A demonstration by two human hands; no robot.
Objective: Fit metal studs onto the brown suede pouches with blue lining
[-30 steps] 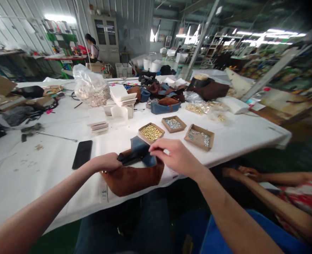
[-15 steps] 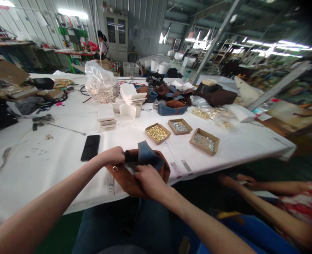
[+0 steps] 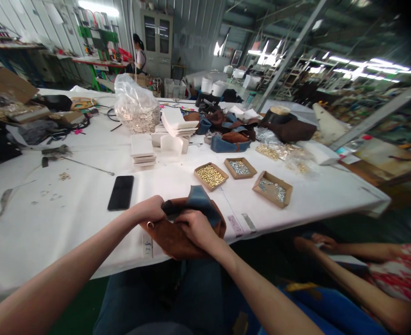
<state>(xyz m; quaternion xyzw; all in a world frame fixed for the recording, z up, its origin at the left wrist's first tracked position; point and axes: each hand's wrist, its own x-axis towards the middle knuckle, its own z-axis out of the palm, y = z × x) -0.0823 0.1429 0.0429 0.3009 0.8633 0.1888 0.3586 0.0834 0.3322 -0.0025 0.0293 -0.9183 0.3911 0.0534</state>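
Observation:
A brown and blue leather bag lies at the table's front edge, partly over my lap, with a small metal ring on its left side. My left hand is closed on the bag's upper left edge, beside a dark strip. At the bag's opening, my right hand grips the near rim with fingers bent inward; its fingertips are partly hidden. A blue flap stands up behind the right hand. Left of the bag rests a black phone.
Beyond the bag are a tray of gold rivets, a tray of silver pieces and another silver-piece tray. White card stacks and a plastic bag of parts stand farther back. A co-worker's arms are at right.
My right hand has shifted slightly up toward the bag's opening. The blue flap stands more upright, and more of the brown front shows. My left hand keeps its hold.

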